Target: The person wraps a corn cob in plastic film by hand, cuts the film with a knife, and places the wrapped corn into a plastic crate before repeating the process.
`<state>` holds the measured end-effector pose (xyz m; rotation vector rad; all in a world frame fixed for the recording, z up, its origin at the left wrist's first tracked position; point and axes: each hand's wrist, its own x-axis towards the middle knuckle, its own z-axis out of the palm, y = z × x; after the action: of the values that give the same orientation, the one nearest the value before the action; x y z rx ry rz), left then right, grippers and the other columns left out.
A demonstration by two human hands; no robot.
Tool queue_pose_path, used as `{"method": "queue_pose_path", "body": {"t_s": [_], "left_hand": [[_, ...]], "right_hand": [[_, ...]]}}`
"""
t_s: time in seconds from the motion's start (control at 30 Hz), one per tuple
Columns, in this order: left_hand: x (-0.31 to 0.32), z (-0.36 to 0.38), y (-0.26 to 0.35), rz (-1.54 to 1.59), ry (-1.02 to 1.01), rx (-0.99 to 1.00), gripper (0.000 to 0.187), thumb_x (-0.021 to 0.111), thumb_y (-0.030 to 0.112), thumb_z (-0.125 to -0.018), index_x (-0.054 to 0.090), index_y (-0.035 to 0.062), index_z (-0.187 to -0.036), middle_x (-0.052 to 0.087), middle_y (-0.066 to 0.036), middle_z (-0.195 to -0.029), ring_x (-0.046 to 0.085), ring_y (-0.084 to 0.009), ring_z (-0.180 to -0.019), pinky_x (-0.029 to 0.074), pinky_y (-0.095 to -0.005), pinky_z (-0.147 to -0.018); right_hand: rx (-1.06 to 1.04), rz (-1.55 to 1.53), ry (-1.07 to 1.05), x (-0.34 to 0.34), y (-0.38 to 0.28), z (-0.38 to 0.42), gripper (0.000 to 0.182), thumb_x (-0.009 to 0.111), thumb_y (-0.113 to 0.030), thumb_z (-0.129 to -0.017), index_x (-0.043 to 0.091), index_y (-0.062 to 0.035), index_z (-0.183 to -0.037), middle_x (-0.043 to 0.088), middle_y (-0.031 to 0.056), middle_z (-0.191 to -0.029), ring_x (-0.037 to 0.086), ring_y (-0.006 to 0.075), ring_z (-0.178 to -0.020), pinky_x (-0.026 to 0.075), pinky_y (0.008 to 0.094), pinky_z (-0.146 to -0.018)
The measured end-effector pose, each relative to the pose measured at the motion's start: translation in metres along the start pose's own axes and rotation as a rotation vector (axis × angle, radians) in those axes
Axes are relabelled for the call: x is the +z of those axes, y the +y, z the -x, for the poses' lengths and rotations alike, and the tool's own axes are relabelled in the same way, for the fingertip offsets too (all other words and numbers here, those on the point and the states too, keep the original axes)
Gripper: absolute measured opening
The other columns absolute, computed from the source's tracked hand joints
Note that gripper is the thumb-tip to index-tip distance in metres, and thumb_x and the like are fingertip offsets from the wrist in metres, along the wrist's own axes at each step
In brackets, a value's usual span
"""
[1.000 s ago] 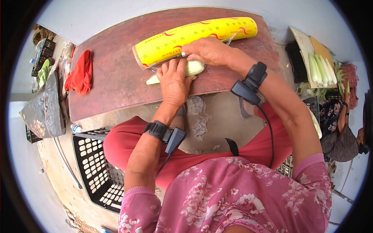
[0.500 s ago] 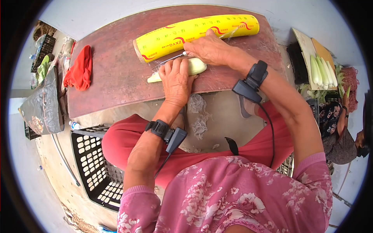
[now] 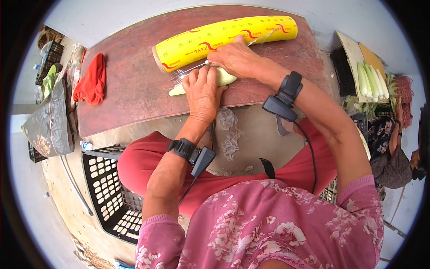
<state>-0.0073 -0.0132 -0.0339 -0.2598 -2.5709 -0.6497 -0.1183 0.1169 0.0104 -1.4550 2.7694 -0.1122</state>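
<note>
A pale green, elongated vegetable (image 3: 225,77) lies on the red-brown table in front of me. My left hand (image 3: 201,89) is closed over it, fingers pressing it down from above. My right hand (image 3: 235,58) grips a thin, knife-like metal blade (image 3: 191,71) with a white end, held slantwise just beyond the vegetable. Behind both hands lies a big yellow roll of cling film (image 3: 233,38). A clear strip of film hangs near the blade, and another loose bit shows on the roll at right.
A red cloth (image 3: 91,80) lies at the table's (image 3: 130,107) left end. Below it stands a black plastic crate (image 3: 105,188). Several pale vegetables (image 3: 371,82) rest on a board at right, near another person (image 3: 394,157). Crumpled film (image 3: 228,134) is on the floor.
My right hand has slid a little to the left with the blade. My left hand and the vegetable have stayed almost still.
</note>
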Motion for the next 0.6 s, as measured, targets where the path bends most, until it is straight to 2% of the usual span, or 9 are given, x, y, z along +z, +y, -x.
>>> {"method": "queue_pose_path", "body": {"t_s": [0.13,0.33,0.6], "left_hand": [[0.0,-0.001,0.0,-0.018,-0.014,-0.019,0.066,0.081,0.018,-0.059,0.053,0.0082,-0.119,0.056,-0.007,-0.113,0.049,-0.0288,-0.108,0.034,-0.0438,-0.095],[-0.003,-0.005,0.001,-0.037,-0.071,-0.045,0.064,0.08,0.02,-0.061,0.054,0.0097,-0.118,0.056,-0.007,-0.116,0.049,-0.0291,-0.108,0.034,-0.0439,-0.095],[-0.006,-0.006,0.004,-0.027,-0.044,-0.031,0.054,0.078,0.02,-0.063,0.056,0.0074,-0.11,0.056,-0.007,-0.108,0.049,-0.0293,-0.103,0.034,-0.044,-0.092]], "right_hand": [[0.012,0.015,-0.009,-0.004,-0.003,-0.007,0.016,0.05,-0.023,-0.091,0.063,-0.015,-0.09,0.065,0.0057,-0.08,0.062,0.0277,-0.079,0.034,0.0473,-0.073],[0.005,0.098,-0.04,-0.019,-0.01,-0.009,0.014,0.051,-0.02,-0.087,0.064,-0.0139,-0.087,0.064,0.0068,-0.077,0.063,0.0285,-0.078,0.035,0.048,-0.072],[0.057,0.054,-0.038,-0.019,0.007,0.014,0.015,0.051,-0.02,-0.089,0.064,-0.0123,-0.091,0.065,0.0089,-0.081,0.063,0.0294,-0.083,0.036,0.0477,-0.074]]}}
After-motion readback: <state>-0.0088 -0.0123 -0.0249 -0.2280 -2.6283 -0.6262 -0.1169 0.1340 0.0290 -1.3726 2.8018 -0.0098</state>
